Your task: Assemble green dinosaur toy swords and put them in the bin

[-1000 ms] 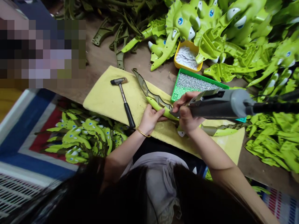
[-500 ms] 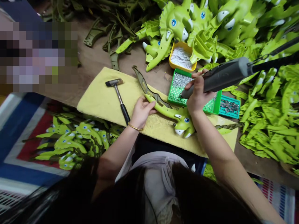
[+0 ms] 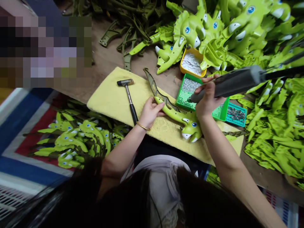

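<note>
My left hand (image 3: 152, 111) pinches the tail end of a light green toy dinosaur piece (image 3: 174, 114), which lies on a yellow cloth (image 3: 106, 95). The piece has a head with a blue eye and white horns at its right end. My right hand (image 3: 207, 100) is wrapped round a dark grey electric screwdriver (image 3: 235, 83), its tip over a green basket (image 3: 179, 100) of small silver screws. A dark olive curved plastic part (image 3: 152, 83) rests just behind the green piece. A hammer (image 3: 129, 98) with a black handle lies left of my left hand.
Behind the basket is a yellow tub (image 3: 193, 63) of white pieces; a teal tray (image 3: 235, 115) of metal parts sits at its right. Green dinosaur parts (image 3: 273, 136) are heaped at right and back, olive parts (image 3: 123, 38) back left. Assembled dinosaurs (image 3: 76, 136) are piled lower left.
The whole view has shifted, so the things on the table appear a little further right. Both hands keep their holds, with the screwdriver tip still at the screw basket.
</note>
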{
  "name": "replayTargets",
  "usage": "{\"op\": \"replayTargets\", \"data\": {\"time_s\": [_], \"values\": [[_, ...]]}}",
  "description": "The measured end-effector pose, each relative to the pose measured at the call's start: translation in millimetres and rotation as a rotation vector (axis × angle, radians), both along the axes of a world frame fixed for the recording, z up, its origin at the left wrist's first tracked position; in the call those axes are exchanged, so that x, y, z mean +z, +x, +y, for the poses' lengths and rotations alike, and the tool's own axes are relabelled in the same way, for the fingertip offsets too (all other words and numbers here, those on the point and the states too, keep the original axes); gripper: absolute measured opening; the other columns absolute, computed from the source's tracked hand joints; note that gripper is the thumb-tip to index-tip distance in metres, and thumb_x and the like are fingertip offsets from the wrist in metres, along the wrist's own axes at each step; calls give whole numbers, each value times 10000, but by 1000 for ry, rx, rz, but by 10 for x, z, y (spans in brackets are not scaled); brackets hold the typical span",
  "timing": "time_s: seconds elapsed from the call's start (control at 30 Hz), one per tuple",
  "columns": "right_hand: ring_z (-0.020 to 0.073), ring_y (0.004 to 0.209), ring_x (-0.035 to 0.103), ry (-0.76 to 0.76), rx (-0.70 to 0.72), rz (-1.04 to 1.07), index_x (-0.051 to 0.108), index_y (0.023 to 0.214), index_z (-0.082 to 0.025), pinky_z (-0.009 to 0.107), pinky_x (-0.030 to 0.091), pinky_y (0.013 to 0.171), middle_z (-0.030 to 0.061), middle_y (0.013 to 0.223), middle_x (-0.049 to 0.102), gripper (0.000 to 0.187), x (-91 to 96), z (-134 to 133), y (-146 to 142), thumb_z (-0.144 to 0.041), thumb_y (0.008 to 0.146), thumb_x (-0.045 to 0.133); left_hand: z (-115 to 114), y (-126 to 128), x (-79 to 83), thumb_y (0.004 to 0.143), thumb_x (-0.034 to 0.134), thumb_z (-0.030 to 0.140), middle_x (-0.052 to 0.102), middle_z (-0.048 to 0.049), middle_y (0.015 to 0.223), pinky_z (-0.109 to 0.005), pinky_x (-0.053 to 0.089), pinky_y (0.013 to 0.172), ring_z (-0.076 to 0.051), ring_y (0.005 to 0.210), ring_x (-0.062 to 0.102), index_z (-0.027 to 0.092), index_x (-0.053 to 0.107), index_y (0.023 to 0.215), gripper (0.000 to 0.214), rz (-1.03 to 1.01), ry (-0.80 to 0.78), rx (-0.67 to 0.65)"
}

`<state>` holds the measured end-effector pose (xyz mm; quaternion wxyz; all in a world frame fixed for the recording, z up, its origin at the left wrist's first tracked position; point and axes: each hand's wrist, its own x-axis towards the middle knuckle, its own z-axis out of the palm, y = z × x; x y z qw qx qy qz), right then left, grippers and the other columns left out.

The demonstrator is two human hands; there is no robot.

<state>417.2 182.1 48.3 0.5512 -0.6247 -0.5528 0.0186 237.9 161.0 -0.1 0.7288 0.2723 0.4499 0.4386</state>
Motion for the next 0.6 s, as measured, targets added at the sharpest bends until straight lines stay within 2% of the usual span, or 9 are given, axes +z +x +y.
{"op": "replayTargets", "data": {"time_s": [0.13, 0.23, 0.37, 0.47, 0.6], "values": [[93, 537, 530, -9, -25, -60, 198, 1439, -261, 280, 463, 517, 95, 1012, 521, 515, 316, -80, -318, -413, 987, 5, -18, -5, -30, 672, 809, 294, 693, 8, 769, -270, 596, 568, -152, 650, 696, 173, 487, 957, 447, -35, 28, -12], [98, 532, 541, 21, 110, 32, 193, 1417, -269, 290, 489, 515, 83, 998, 538, 451, 394, -102, -675, -358, 997, 57, -31, -9, -38, 647, 830, 305, 691, 12, 781, -272, 595, 577, -154, 668, 694, 177, 490, 917, 452, -54, 37, -13], [130, 644, 638, -29, 230, 73, 331, 1370, -257, 319, 572, 601, 83, 1013, 575, 416, 235, -39, -949, -383, 1000, 189, -46, 2, -35, 620, 854, 358, 664, 48, 722, -259, 592, 616, -133, 666, 678, 189, 479, 851, 472, -99, 45, -3], [138, 715, 666, -92, 253, 54, 474, 1285, -246, 316, 586, 643, 80, 980, 592, 437, 30, 37, -930, -453, 995, 222, -62, 20, -35, 607, 864, 391, 651, 58, 696, -249, 583, 608, -123, 641, 664, 194, 468, 832, 496, -111, 45, 9], [166, 802, 675, -122, 326, 142, 592, 1129, -233, 356, 593, 713, 68, 918, 616, 372, -206, 101, -841, -503, 938, 421, -62, 50, -53, 584, 878, 408, 632, 65, 660, -238, 565, 587, -123, 617, 653, 197, 460, 829, 528, -112, 70, 25]]}}
